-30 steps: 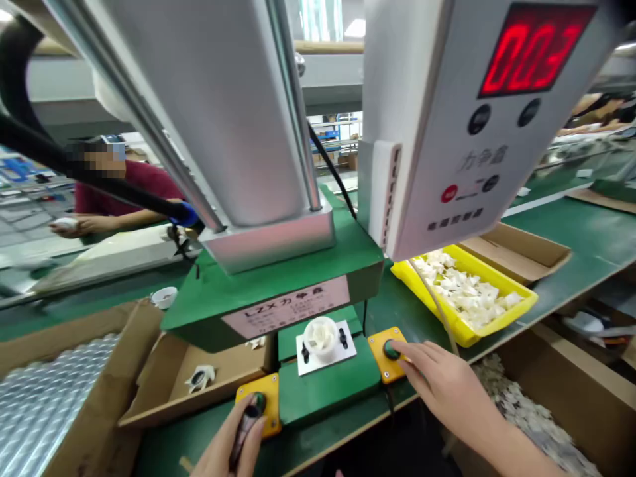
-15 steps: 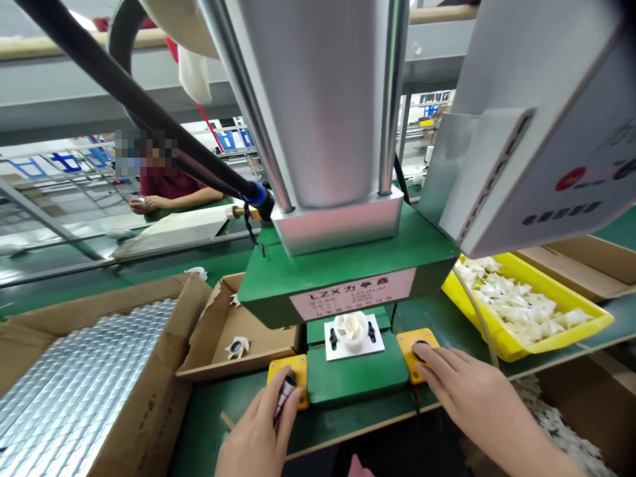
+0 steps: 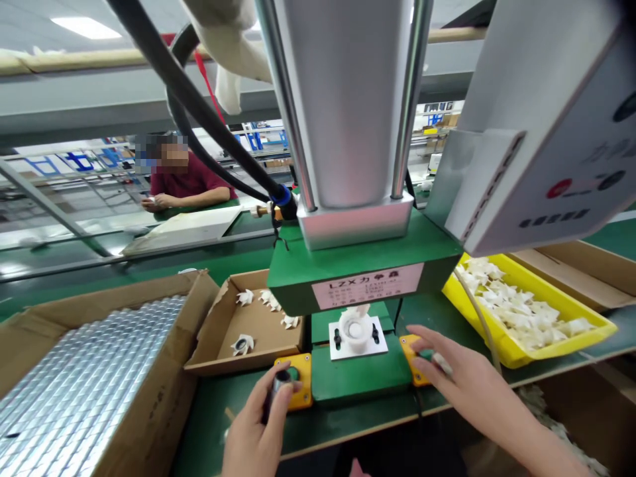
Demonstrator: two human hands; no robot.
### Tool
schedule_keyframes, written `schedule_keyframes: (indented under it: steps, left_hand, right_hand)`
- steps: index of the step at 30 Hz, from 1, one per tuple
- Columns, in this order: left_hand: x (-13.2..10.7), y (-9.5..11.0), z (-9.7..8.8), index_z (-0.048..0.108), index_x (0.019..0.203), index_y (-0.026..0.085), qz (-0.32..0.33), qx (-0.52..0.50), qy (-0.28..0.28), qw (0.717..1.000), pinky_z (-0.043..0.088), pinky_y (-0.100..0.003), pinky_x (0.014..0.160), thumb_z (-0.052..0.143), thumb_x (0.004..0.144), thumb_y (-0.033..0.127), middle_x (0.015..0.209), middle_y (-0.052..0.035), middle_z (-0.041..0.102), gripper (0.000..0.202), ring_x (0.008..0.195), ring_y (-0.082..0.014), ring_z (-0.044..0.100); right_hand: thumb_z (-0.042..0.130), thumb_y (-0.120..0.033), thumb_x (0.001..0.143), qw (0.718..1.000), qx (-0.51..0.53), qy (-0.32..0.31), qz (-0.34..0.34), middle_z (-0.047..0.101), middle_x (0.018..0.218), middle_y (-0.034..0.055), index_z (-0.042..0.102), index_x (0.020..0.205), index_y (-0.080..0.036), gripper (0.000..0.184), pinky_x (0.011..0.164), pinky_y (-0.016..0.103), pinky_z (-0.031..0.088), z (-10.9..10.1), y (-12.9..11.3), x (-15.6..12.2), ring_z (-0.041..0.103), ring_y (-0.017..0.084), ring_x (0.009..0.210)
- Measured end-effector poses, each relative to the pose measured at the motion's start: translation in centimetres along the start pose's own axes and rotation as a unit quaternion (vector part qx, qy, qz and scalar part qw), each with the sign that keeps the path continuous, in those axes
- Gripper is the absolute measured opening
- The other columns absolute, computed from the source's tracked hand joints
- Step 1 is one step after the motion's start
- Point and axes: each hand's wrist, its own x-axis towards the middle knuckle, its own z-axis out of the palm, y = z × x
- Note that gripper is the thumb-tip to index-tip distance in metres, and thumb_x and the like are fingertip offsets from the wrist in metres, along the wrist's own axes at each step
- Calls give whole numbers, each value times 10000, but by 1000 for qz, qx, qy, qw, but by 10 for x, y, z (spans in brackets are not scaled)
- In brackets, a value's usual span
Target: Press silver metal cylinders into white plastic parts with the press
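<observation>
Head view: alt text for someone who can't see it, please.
Both hands rest on yellow button boxes flanking a green press: left hand, holding a small dark part, and right hand. A white plastic piece sits in the fixture between them.

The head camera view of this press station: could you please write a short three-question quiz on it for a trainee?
1. True or false: the white part sits on the fixture under the green press head.
2. What does the left hand hold against the left yellow button box?
A) a small dark cylinder
B) a white part
C) nothing
3. Which container holds the large heap of white parts: the yellow tray or the small cardboard tray?

Key:
1. True.
2. A: a small dark cylinder.
3. The yellow tray, beyond the right hand.
</observation>
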Motion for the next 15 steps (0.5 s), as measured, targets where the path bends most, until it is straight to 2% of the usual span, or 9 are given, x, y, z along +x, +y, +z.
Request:
schedule_keyframes:
  steps: [1, 3, 6, 8, 9, 10, 12, 14, 15]
  left_hand:
    - [-4, 7, 4, 601, 1108, 225, -21, -74, -11, 997, 377, -196, 341, 558, 773, 519, 859, -30, 713, 448, 390, -94, 504]
    - [-12, 20, 13, 555, 1150, 231, -51, -197, -38, 978, 256, -173, 262, 549, 781, 526, 842, -18, 685, 473, 295, -31, 327]
    - [-22, 33, 23, 554, 1130, 230, -75, -281, -75, 954, 232, -147, 248, 573, 763, 536, 808, -14, 654, 478, 293, -10, 295]
    - [-26, 34, 24, 565, 1111, 220, -86, -298, -87, 947, 234, -139, 242, 587, 749, 548, 793, -21, 649, 489, 290, -5, 296]
    - [-28, 31, 23, 570, 1103, 213, -88, -302, -88, 945, 233, -136, 240, 591, 744, 552, 786, -27, 649, 494, 289, -3, 296]
    - [-28, 27, 21, 572, 1099, 206, -91, -304, -86, 944, 230, -131, 239, 593, 743, 554, 779, -31, 650, 498, 289, -2, 295]
    - [-29, 14, 16, 571, 1095, 193, -99, -309, -78, 943, 223, -122, 238, 593, 747, 555, 764, -36, 650, 502, 288, 2, 289]
    - [-28, -1, 12, 565, 1102, 189, -114, -316, -76, 939, 224, -125, 231, 596, 740, 567, 747, -34, 648, 524, 278, 3, 281]
    - [-27, -7, 12, 560, 1109, 190, -122, -318, -82, 937, 229, -131, 226, 599, 730, 581, 741, -32, 648, 546, 270, 1, 280]
  right_hand:
    - [476, -425, 897, 998, 58, -7, 8, 619, 1084, 15, 384, 1288, -337, 411, 638, 273, 526, -3, -9, 10, 617, 126, 685]
    - [507, -452, 872, 987, 159, -10, 12, 621, 1052, 29, 385, 1285, -304, 455, 578, 249, 514, -7, -32, 34, 579, 108, 619]
    - [526, -501, 842, 968, 250, -17, 4, 619, 794, 18, 542, 1021, -220, 334, 501, 228, 457, -4, -67, 69, 540, 116, 577]
    - [512, -530, 839, 954, 296, -38, 10, 568, 651, -1, 548, 790, -201, 335, 453, 211, 403, 3, -84, 82, 493, 100, 513]
    - [504, -539, 840, 945, 322, -52, 17, 553, 623, -6, 535, 742, -198, 357, 437, 207, 385, 8, -89, 85, 471, 92, 490]
    - [499, -542, 842, 933, 351, -72, 29, 548, 611, -11, 542, 763, -196, 358, 429, 206, 377, 13, -92, 85, 460, 88, 476]
    - [494, -539, 848, 902, 406, -134, 57, 558, 606, -23, 554, 940, -203, 354, 417, 203, 373, 21, -96, 80, 458, 90, 461]
    - [504, -518, 850, 875, 429, -211, 75, 574, 614, -34, 505, 1108, -220, 394, 407, 200, 367, 28, -100, 76, 459, 88, 443]
    - [519, -505, 844, 870, 425, -239, 77, 582, 621, -37, 495, 1137, -229, 403, 413, 198, 371, 31, -104, 76, 460, 84, 438]
